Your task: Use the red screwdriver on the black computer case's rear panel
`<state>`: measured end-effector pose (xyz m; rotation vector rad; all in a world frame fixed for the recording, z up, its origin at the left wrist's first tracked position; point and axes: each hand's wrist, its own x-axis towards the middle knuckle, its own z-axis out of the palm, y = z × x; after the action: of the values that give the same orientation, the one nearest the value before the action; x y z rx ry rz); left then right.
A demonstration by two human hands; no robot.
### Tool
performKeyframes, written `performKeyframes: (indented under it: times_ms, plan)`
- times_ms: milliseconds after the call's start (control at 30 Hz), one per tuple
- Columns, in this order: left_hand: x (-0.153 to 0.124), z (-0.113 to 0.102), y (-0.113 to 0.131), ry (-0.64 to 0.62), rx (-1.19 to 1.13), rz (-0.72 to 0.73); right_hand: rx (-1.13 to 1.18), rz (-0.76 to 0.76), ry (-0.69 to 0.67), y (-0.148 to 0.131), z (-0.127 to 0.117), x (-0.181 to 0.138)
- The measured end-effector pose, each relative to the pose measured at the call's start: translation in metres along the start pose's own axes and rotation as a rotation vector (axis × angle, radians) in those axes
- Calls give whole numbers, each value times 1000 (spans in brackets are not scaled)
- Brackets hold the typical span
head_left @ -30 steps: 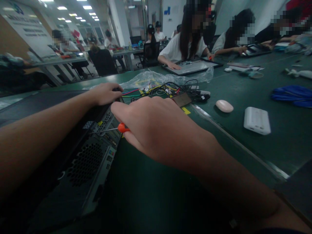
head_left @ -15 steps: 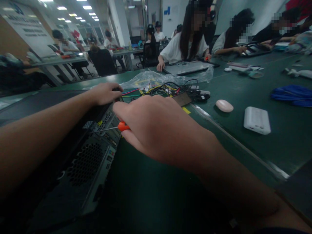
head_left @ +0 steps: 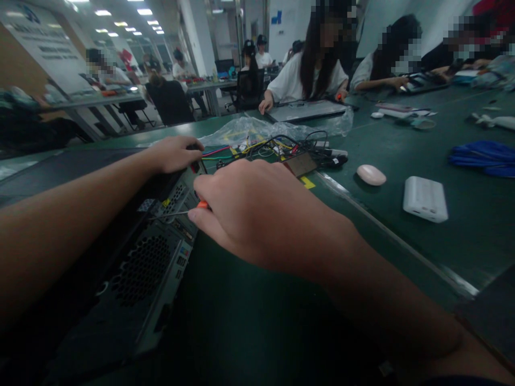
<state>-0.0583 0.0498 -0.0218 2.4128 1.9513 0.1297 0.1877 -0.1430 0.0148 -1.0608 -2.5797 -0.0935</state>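
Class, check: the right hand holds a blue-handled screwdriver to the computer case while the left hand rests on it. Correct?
No. Head view: the screwdriver has an orange handle, not blue; the right hand holds it to the computer case, left hand resting there.

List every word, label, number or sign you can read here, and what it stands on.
Nothing reads clearly.
Wall board: dark text lines and a blue logo, blurred.
Computer case rear stickers: too small.
Yellow label on the table: no legible print.
Blue sign on the far wall: shape only.
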Motion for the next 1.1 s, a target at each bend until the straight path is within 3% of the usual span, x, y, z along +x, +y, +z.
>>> performKeyframes:
  times_ms: [1100]
  plan:
    - [2,1,-2,4,2,16,-2,-17,-28,3,-3,-1]
